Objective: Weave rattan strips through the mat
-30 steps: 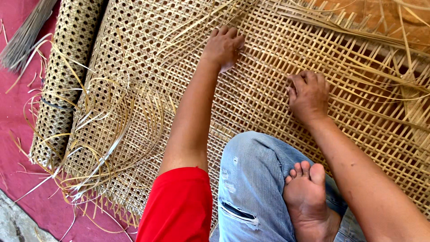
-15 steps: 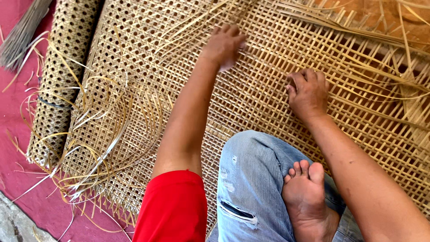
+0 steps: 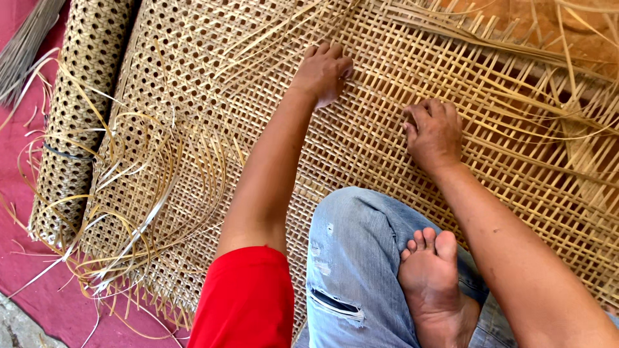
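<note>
Head view is showing a woven cane sheet [image 3: 193, 84] lying flat across a red mat [image 3: 39, 303], filling most of the frame. The left hand [image 3: 324, 69] is pressing on the open weave with fingers curled down onto the strands, holding nothing. The right hand [image 3: 433, 132] is resting well apart to its right, fingertips bent into the lattice; whether they are pinching a strand cannot be told. A rolled cane web [image 3: 77, 109] is lying just beside the sheet's left edge.

Hidden and cut-off bits

Left hand [image 3: 324, 69] and right hand [image 3: 433, 131] fingertips were curled under, hidden against woven cane sheet [image 3: 361, 148], which ran off far and right edges. Rolled cane webbing [image 3: 80, 96] and broom bristles [image 3: 26, 45] were cropped far left.
</note>
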